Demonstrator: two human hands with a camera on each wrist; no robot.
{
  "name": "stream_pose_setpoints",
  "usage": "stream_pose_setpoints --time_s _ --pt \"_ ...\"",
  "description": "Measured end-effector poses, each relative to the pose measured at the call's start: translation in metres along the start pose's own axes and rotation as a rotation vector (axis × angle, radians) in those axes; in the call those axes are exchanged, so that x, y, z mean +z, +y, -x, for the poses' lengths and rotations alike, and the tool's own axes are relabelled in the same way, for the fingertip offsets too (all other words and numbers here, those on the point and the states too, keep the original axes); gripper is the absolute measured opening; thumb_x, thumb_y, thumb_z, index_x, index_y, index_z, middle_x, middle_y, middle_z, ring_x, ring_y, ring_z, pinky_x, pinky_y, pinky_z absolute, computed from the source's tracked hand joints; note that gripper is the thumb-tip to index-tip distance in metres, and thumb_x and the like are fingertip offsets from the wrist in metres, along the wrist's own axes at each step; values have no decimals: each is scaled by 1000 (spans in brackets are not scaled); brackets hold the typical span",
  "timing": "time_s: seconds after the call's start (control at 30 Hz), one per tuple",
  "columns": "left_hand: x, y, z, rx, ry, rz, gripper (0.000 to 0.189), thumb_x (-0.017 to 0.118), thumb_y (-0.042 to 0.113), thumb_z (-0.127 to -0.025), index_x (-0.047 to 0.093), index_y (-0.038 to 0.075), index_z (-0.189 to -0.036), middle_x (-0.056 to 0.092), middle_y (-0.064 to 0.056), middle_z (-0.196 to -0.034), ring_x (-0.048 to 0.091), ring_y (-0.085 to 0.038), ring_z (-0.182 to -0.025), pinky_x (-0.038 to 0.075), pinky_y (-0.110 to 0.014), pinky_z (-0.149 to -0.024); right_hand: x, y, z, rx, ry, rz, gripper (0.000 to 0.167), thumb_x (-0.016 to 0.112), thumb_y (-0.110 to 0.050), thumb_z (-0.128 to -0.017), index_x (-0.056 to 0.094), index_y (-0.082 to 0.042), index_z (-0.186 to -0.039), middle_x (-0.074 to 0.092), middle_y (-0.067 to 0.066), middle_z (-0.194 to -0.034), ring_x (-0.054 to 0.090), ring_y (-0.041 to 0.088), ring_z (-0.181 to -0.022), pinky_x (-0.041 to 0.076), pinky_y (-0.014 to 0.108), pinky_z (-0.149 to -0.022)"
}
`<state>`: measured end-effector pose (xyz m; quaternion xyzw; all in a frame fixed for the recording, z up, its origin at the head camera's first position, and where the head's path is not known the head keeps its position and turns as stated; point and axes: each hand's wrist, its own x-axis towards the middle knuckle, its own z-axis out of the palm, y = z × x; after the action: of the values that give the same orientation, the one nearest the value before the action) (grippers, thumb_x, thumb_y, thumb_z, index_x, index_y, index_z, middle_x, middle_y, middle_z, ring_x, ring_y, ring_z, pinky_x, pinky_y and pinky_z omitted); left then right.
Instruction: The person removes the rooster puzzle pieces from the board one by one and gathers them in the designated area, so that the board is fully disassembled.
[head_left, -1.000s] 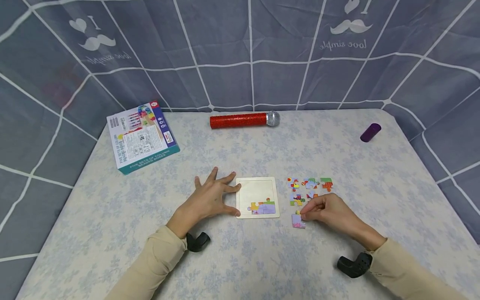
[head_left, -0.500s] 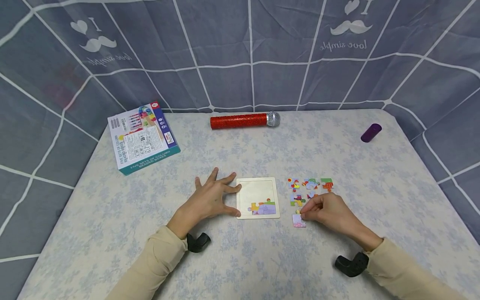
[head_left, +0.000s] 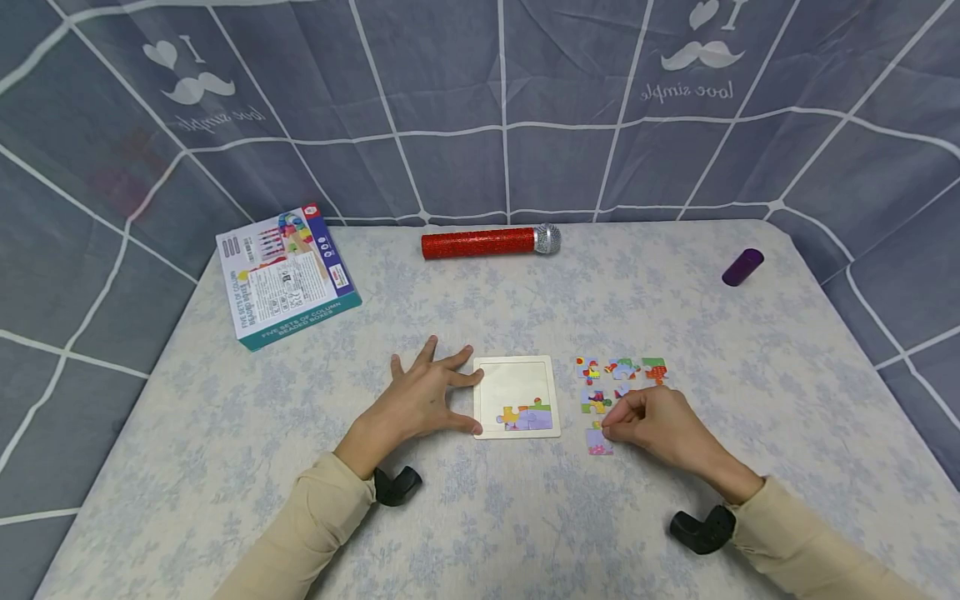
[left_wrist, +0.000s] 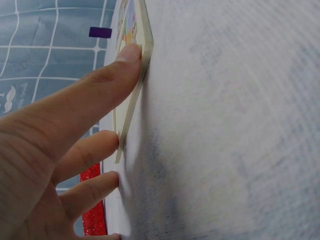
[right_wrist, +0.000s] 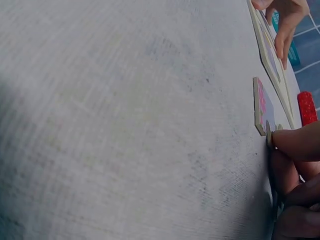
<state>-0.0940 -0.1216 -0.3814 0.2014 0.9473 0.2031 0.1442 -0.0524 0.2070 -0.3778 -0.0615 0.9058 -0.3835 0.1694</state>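
Observation:
A pale square wooden puzzle board [head_left: 513, 367] lies flat in front of the person, with several joined puzzle pieces [head_left: 528, 417] in its lower right corner. My left hand [head_left: 420, 400] is spread at the board's left side. Its thumb [left_wrist: 127, 55] rests on the board's rim, and another fingertip touches the edge farther along. To the right of the board, my right hand [head_left: 663, 429] pinches a puzzle piece between thumb and fingers, which mostly hide it. Right at those fingertips lies a lilac and pink puzzle piece [right_wrist: 262, 105].
More loose puzzle pieces [head_left: 622, 368] lie in rows beyond the right hand. A red glittery microphone [head_left: 480, 242] lies at the back of the table. The boxed toy set [head_left: 285, 275] is at the back left, a purple cylinder [head_left: 742, 267] at the back right.
Both hands stay almost where they were. The lilac and pink piece by the right fingertips has shifted very slightly.

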Motion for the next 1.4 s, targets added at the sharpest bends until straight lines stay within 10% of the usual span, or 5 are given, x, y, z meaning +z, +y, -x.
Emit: stream_pose_setpoints --time_s 0.3,0.93,1.4 --pt "0 0 0 -4 -1 4 79 90 47 -64 63 21 -133 37 -2 -155 8 -46 -146 3 -84 -95 0 -6 -4 -18 24 0 3 78 -17 -82 75 -16 -80 68 -6 -69 59 11 -66 45 25 -62" --pt "0 -1 -1 3 -4 0 78 88 49 -65 63 22 -133 37 -2 -155 9 -47 -146 5 -84 -95 46 -46 -38 -319 -17 -35 20 77 -2 -79 78 -2 -100 61 -6 -74 51 5 -60 43 21 -53" --pt "0 -2 0 13 1 -15 77 88 51 -65 63 23 -133 37 -1 -155 9 -47 -146 6 -85 -95 55 -57 -41 -328 -16 80 15 79 -2 -77 76 -7 -92 58 -8 -72 50 4 -62 44 23 -56"
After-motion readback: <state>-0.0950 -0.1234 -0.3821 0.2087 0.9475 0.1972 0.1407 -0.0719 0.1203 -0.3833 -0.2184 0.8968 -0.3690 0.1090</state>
